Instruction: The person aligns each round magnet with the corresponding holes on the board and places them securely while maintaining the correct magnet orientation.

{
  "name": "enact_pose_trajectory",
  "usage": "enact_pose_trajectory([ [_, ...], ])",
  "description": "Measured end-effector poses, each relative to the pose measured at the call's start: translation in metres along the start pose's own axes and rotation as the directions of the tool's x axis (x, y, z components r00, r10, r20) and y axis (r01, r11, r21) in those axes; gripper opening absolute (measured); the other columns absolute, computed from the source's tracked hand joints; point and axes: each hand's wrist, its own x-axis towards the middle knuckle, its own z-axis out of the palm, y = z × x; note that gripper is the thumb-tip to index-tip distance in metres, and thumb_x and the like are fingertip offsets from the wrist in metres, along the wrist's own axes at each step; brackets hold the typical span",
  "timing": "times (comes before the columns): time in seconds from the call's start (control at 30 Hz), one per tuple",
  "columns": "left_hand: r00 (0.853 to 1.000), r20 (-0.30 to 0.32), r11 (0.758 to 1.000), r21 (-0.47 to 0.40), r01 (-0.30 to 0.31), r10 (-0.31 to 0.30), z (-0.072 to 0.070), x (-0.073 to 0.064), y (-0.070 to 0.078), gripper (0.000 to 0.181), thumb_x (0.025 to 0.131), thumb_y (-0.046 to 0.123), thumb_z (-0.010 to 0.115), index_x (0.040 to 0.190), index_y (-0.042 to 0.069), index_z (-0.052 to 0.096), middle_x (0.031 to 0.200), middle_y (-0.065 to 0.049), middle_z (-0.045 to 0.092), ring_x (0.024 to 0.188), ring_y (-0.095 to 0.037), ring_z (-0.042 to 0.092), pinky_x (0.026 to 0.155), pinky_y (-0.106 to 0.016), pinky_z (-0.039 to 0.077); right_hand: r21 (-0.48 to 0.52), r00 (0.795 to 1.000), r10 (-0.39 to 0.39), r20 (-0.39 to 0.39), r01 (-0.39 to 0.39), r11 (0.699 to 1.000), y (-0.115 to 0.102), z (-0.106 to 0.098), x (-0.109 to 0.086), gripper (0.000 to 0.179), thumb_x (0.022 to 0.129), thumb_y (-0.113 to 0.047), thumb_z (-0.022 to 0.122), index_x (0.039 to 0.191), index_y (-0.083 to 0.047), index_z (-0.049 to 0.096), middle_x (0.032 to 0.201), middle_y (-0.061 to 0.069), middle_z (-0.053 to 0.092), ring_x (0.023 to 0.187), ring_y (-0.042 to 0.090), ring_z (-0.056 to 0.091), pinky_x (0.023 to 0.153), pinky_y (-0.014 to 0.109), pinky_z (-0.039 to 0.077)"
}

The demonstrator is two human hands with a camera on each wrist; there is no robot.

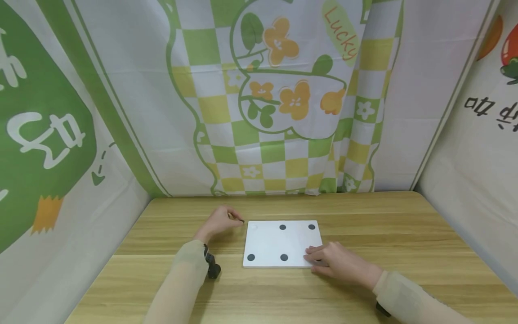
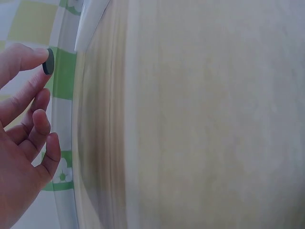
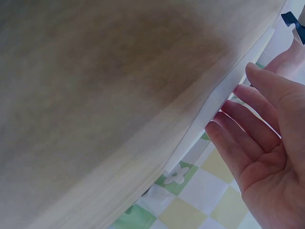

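A white rectangular board (image 1: 267,243) lies flat on the wooden table. Several dark round discs (image 1: 284,257) sit along its two long sides, while its far left corner shows a pale round spot (image 1: 254,227). Just off that corner, my left hand (image 1: 220,221) pinches a small dark disc (image 2: 49,62) between thumb and index finger; its other fingers are loosely bent. My right hand (image 1: 341,263) rests its fingertips on the board's near right corner, partly hiding what is there. In the right wrist view those fingers (image 3: 238,138) look fairly straight along the board's edge.
The wooden table (image 1: 364,216) extends around the board on all sides. A patterned curtain (image 1: 283,157) hangs behind its far edge, with printed cloth walls at left and right. A black device (image 1: 211,263) is strapped to the left wrist.
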Motion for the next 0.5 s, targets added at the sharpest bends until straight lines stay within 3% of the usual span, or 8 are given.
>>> enact_pose_trajectory([
  [0.5, 0.998, 0.054, 1.000, -0.007, -0.019, 0.019, 0.0103, 0.0036, 0.0097, 0.010, 0.076, 0.016, 0.077, 0.082, 0.011, 0.072, 0.087, -0.002, 0.066, 0.072, -0.016, 0.053, 0.061, -0.026, 0.045, -0.009, 1.000, -0.012, -0.015, 0.012, 1.000, -0.0007, -0.0001, -0.0007, 0.029, 0.087, -0.022, 0.069, 0.113, -0.009, 0.069, 0.117, 0.009, 0.067, 0.111, 0.022, 0.064, 0.091, 0.036, 0.054],
])
